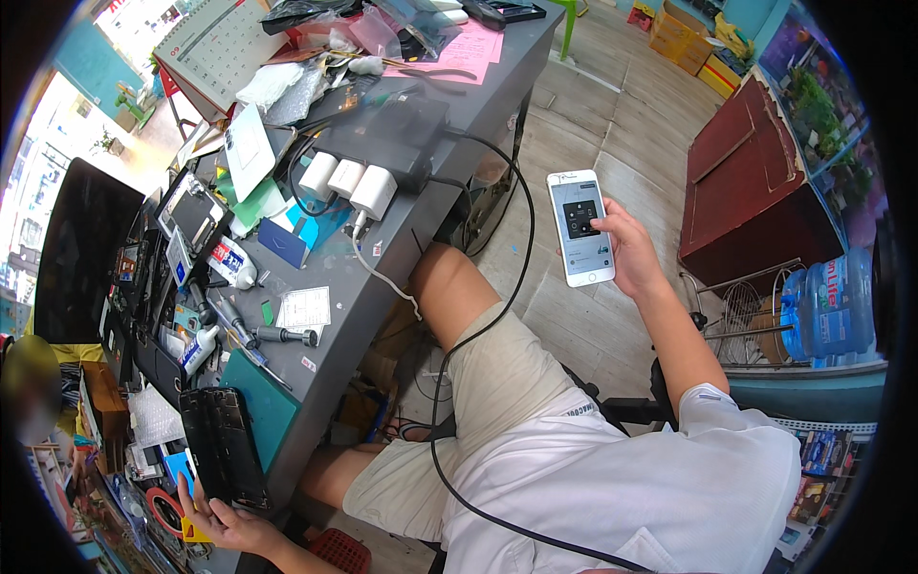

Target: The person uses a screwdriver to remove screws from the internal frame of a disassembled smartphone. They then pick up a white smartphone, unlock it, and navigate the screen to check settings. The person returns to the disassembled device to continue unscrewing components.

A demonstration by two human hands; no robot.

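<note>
A white smartphone (pixel 585 263) with its screen lit is held up at the right in my right hand (pixel 631 251). The thumb lies on a dark square menu on the screen. Low at the left, my left hand (pixel 218 521) is at the desk edge, palm up, fingers apart and nothing in it. Just beyond its fingertips lies a black, opened-up device casing (pixel 228 445), partly on a teal mat (pixel 260 411). Whether the fingers touch the casing, I cannot tell.
The grey desk (pixel 344 306) carries white chargers (pixel 359 187) on a dark power box (pixel 397 129), tubes, tools (pixel 285 335), papers and a calendar (pixel 215 53). A black cable (pixel 529 239) loops across my lap. At the right stand a dark red cabinet (pixel 736 191) and a water bottle (pixel 830 306).
</note>
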